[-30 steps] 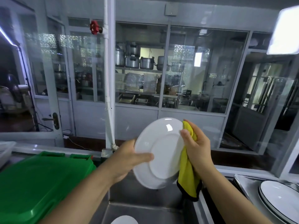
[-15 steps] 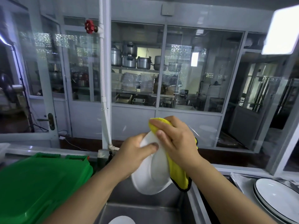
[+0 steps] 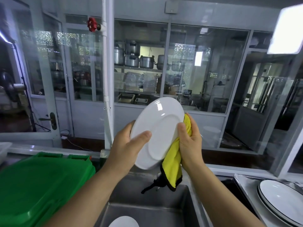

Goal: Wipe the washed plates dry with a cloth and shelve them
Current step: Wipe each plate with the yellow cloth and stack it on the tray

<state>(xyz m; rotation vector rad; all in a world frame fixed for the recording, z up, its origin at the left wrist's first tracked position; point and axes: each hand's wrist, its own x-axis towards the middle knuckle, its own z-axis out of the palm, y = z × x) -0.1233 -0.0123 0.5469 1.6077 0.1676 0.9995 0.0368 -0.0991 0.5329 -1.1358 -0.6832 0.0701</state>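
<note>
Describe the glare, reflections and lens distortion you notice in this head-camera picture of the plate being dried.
Head view: an overexposed light panel blows out top right; small highlights glint on the white plate; the glass partition mirrors patterned lights; the wide lens bows the white pipe and the frames at the edges.

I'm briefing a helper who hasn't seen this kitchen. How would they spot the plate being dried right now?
Find the steel sink at the bottom centre. Above it the left hand holds a tilted white plate, underside towards the camera, against the yellow cloth in the right hand. Unlike the dark-rimmed plates stacked at right, it is plain white and held in the air.
</note>
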